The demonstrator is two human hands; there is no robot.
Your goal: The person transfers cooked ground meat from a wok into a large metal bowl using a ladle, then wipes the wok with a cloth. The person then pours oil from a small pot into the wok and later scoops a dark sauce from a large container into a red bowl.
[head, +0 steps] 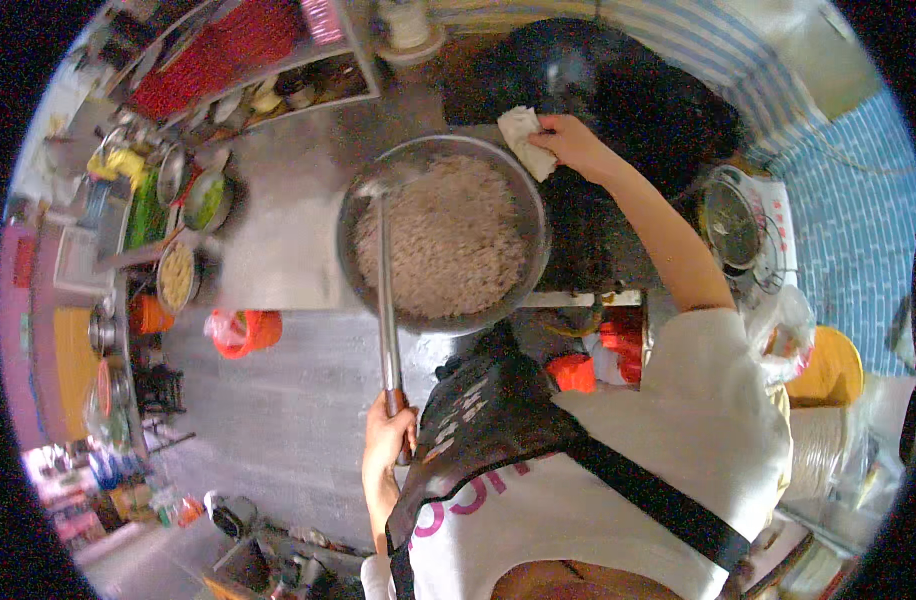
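A large round metal pan [542, 247] lies before me, filled with a greyish-brown, crumbly food [458, 232] that looks like minced meat. My left hand [389, 431] grips the wooden end of a long metal-handled cooking utensil [387, 315]. Its head reaches into the left side of the pan, blurred, so I cannot tell whether it is a ladle or a spatula. Up at the pan's far right rim, my right hand [570, 146] pinches a folded whitish cloth [527, 142]. Whether the cloth presses on the rim is unclear.
Beyond my right hand stands a large blackened wok [615, 90]. Bowls of chopped greens [208, 201] and pale pieces [177, 276] sit at the counter's left end. A red bucket [255, 333] is on the floor. To the right, a strainer [732, 225] rests near a yellow container [829, 367].
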